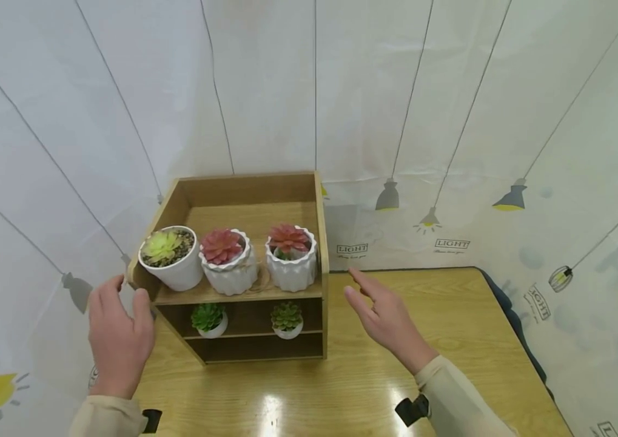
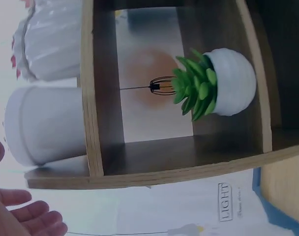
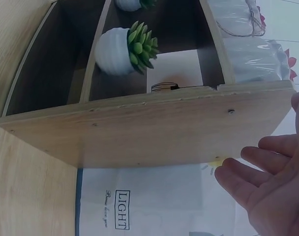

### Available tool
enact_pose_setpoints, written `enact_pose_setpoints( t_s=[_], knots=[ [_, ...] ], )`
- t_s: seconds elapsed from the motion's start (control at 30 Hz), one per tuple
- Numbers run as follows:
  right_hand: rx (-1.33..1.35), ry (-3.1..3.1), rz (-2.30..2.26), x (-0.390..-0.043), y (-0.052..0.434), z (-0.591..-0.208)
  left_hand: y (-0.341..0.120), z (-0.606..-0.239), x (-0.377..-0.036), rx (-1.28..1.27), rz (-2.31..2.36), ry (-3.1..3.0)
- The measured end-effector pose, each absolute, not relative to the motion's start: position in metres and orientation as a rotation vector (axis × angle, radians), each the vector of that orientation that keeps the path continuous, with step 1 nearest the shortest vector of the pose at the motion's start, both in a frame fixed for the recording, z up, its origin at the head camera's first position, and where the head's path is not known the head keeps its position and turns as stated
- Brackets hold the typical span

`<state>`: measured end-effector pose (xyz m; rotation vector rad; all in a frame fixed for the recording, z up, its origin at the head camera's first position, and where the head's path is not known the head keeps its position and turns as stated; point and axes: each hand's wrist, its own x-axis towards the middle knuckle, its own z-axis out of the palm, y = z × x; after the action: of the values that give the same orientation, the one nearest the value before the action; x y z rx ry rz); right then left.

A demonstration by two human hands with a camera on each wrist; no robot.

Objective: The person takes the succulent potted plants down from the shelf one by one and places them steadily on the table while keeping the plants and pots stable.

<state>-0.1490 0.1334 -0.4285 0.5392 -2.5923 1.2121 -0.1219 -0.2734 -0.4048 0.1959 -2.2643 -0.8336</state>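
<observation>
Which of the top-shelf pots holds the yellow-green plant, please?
The smooth pot at the left end, nearest the left hand; the other two pots have wavy rims and red plants.

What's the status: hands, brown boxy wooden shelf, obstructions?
Bare left hand left of brown boxy wooden shelf, contact unclear. Bare right hand off its right side. Shelf upright, three white-potted succulents on top, two below. Nothing visibly blocking either hand.

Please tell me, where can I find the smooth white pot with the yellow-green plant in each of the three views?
Head: the smooth pot stands left of centre, on the shelf, beside a ribbed pot.
Left wrist: at the left, about mid-height, seen sideways.
Right wrist: not in it.
Shared landmark: the shelf, visible in all three.
</observation>
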Motion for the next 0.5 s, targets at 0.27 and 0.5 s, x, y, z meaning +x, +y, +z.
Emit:
enact_pose_setpoints(
  t_s=[0.27,0.5],
  knots=[
    [0.569,-2.573,1.304,-0.158,0.125,-0.425,-0.283,-0.404,-0.145,0.240,-1.063,-2.292],
    [0.590,-2.577,1.373,-0.171,0.114,-0.411,-0.294,-0.395,-0.161,0.339,-1.117,-2.339]
  ],
)
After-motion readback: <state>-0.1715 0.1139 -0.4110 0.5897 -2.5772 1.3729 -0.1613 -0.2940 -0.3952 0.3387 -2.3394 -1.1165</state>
